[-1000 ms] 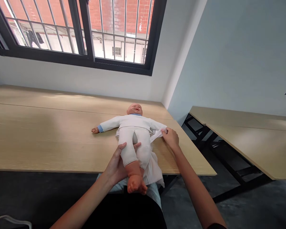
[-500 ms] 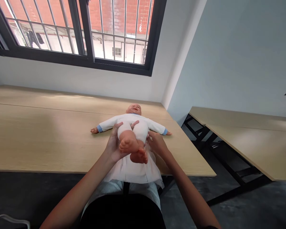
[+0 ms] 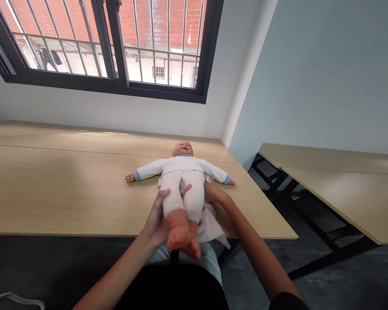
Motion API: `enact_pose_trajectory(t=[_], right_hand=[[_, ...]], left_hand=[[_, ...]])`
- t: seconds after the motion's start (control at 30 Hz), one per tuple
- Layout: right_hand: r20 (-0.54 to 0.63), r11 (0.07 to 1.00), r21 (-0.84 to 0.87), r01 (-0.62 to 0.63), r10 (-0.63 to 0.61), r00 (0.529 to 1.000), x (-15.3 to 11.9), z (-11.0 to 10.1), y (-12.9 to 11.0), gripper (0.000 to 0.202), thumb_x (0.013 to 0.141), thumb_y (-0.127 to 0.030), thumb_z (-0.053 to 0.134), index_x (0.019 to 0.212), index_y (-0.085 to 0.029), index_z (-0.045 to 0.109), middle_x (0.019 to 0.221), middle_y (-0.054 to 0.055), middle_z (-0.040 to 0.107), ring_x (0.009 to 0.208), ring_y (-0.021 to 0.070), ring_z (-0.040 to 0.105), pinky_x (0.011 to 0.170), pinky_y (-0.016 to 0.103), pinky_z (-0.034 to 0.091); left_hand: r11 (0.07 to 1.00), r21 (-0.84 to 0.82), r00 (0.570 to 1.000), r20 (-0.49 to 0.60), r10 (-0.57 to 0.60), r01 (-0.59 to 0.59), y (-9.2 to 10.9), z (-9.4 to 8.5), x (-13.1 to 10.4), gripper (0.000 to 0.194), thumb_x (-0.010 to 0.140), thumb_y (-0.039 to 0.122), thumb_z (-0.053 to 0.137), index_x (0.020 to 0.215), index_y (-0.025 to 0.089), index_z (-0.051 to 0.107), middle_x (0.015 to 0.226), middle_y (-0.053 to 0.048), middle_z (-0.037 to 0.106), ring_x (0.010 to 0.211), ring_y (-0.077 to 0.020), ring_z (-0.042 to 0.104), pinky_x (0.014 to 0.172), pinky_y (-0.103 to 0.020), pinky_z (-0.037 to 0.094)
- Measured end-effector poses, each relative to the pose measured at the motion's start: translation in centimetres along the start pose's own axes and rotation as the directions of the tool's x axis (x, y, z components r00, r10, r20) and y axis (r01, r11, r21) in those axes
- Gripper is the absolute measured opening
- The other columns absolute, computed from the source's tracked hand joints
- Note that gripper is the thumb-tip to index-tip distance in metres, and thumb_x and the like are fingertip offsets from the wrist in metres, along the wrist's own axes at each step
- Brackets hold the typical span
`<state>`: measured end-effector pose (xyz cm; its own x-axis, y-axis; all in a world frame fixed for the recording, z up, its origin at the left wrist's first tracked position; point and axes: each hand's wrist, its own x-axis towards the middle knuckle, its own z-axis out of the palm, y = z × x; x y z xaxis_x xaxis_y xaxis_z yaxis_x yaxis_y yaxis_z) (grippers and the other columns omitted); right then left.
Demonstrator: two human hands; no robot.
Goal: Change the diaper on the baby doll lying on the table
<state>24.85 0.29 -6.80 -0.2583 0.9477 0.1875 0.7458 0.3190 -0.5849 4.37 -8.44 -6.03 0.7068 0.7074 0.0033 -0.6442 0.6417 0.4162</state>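
Pale wood surface (image 3: 67, 202), near edge crossing below the doll's legs. Doll (image 3: 183, 181) on its back, long axis running away from the person: feet nearest and out past the edge, head at the far end. Key relation: doll lies dead ahead between both hands, left one lower on the legs, right one farther up by the hip, so the right is nearer the torso. Left grip (image 3: 158, 217): partly closed around the legs, thumb on the outer side of one, a finger poking up between the two, palm low. It has the doll. Right grip (image 3: 211, 192): against the doll's side at hip/thigh, fingers hidden by the body; can't tell how far open or whether it has hold of anything. White cloth (image 3: 213, 226) comes out from beside and under the doll near the right wrist, loose end over the edge. Farther up, doll's arms spread wide, blue cuffs on the sleeves. Beyond: second table (image 3: 342, 189) off right, wall (image 3: 116, 115) with barred window (image 3: 161, 91) behind.
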Motion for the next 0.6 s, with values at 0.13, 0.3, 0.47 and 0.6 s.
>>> enact_pose_trajectory(t=[0.13,0.3,0.47,0.6], right_hand=[[-0.024,0.994,-0.106,0.03,-0.033,0.999,-3.5,-0.6,0.8,0.029,0.095,-0.023,0.043,0.097,-0.023,0.071,0.117,0.007,0.069,0.122,0.0301,0.056,0.116,0.064,0.002],[-0.334,0.987,0.13,-0.098,0.137,0.933,-7.8,0.3,-0.4,0.038,0.099,-0.046,0.039,0.106,-0.02,0.066,0.115,0.011,0.069,0.111,0.0268,0.063,0.108,0.044,0.039],[-0.114,0.923,0.247,-0.295,0.33,0.937,-10.1,1.5,-2.8,0.071,0.087,-0.067,0.054,0.138,-0.019,0.044,0.117,0.015,0.067,0.108,0.0315,0.064,0.093,0.041,0.048],[-0.073,0.92,0.248,-0.302,0.329,0.941,-10.5,1.2,-2.6,0.083,0.081,-0.062,0.065,0.144,-0.019,0.034,0.119,0.015,0.065,0.109,0.0324,0.064,0.089,0.041,0.05]], left_hand=[[0.998,-0.036,0.987,-0.155,0.039,-0.045,-2.2,-1.3,-0.8,0.055,0.089,0.041,0.056,0.135,0.012,0.057,0.116,-0.014,0.071,0.109,-0.0305,0.065,0.102,-0.041,0.044],[1.0,-0.011,0.968,-0.25,-0.029,0.027,-2.2,-1.4,-1.3,0.038,0.088,0.033,0.059,0.118,0.01,0.064,0.115,-0.018,0.07,0.118,-0.0352,0.061,0.102,-0.05,0.044],[0.964,0.255,0.937,-0.348,0.016,0.078,-0.2,-0.5,-3.2,0.029,0.087,0.024,0.061,0.109,0.006,0.067,0.114,-0.02,0.07,0.108,-0.0337,0.066,0.094,-0.048,0.052],[0.883,0.468,0.874,-0.449,0.189,0.049,1.1,-0.8,-4.7,0.034,0.076,0.017,0.077,0.107,0.015,0.063,0.1,-0.01,0.072,0.072,-0.0221,0.07,0.073,-0.041,0.06]])
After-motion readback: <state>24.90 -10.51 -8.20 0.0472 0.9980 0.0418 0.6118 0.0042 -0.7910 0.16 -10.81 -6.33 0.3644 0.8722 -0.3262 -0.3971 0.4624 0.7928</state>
